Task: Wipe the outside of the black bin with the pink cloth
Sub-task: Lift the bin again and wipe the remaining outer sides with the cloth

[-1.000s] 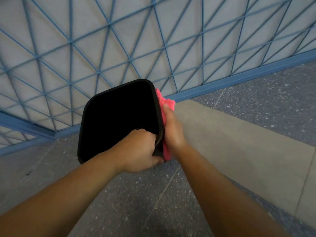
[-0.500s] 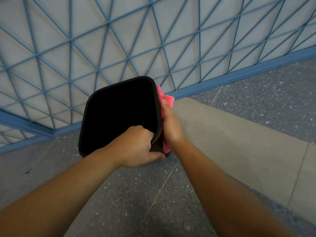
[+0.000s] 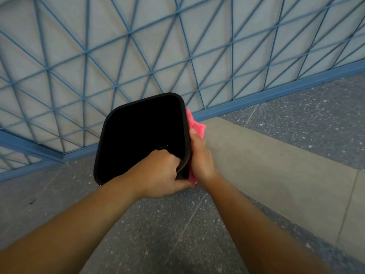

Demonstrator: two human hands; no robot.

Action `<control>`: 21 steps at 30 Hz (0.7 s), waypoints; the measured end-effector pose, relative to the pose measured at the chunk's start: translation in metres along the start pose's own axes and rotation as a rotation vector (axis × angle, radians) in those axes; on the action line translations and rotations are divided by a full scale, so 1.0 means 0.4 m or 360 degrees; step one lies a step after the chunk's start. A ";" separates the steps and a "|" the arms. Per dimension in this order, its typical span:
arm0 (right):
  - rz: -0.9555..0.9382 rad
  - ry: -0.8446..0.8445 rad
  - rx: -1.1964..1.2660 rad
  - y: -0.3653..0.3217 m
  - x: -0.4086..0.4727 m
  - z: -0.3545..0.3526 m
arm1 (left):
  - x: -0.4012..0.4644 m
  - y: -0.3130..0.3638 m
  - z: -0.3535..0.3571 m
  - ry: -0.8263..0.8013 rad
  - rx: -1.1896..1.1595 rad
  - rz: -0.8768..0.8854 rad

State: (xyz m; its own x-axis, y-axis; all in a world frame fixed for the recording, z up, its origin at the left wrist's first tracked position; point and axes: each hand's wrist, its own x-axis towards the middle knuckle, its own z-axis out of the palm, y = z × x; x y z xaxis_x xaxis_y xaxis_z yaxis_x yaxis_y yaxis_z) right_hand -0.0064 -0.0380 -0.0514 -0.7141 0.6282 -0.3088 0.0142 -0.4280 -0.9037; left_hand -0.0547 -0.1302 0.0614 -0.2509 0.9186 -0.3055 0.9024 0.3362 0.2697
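Observation:
The black bin (image 3: 138,135) stands on the floor in the middle of the view, and I look down into its dark inside. My left hand (image 3: 158,175) grips its near right rim, fingers curled over the edge into the bin. The pink cloth (image 3: 196,125) lies against the bin's right outer wall. My right hand (image 3: 201,157) presses the cloth flat against that wall; its fingers lie along the side. Most of the cloth is hidden under the hand, and the bin's outer walls are largely out of sight.
A blue wire-mesh fence (image 3: 177,56) with a blue base rail (image 3: 276,93) runs right behind the bin. The floor is speckled grey stone (image 3: 158,234), with a pale grey strip (image 3: 276,165) running off to the right.
My right hand with the cloth has slid a little along the bin's right side. My left hand keeps its grip on the rim. The view has shifted slightly.

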 end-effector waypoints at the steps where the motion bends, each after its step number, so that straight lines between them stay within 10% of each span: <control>1: 0.0045 -0.0011 -0.0019 -0.023 0.006 0.006 | 0.002 0.001 -0.002 -0.0013 0.0009 -0.0009; 21: 0.0104 0.0012 0.0191 -0.027 -0.033 0.004 | 0.007 0.002 0.001 -0.0062 0.0063 -0.0072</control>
State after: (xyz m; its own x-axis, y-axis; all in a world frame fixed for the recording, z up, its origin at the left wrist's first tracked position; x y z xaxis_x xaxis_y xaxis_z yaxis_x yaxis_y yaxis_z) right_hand 0.0018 -0.0425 -0.0371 -0.7093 0.6010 -0.3685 -0.0235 -0.5425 -0.8397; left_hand -0.0545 -0.1274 0.0605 -0.2787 0.8936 -0.3519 0.9038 0.3679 0.2185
